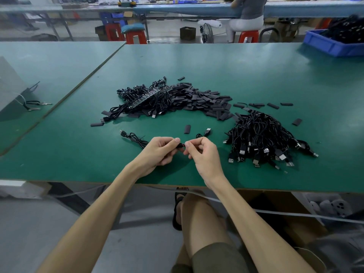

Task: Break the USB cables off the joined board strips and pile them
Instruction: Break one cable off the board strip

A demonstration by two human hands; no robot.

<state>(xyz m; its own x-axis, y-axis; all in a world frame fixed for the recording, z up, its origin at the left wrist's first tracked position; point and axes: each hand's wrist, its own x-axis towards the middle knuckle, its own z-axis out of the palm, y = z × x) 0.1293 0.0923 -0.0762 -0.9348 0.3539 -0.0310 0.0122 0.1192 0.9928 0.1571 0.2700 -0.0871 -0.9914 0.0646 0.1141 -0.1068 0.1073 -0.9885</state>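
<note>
Green tabletop [256, 66]. Strip heap [157, 97], cables attached: centre of tabletop. Cable pile [262, 140]: right of centre, toward the near edge. Left hand [157, 150] and right hand [204, 156]: by the near edge, fingers curled, both pinching one small black part [180, 145]. A cable [136, 138] trails left from the left hand

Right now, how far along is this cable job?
Roughly partway. Done: a pile of loose cables lies on the right. In hand: the left hand and right hand pinch a small black piece between them. Left to do: the tangled heap behind holds board strips with cables attached.
</note>
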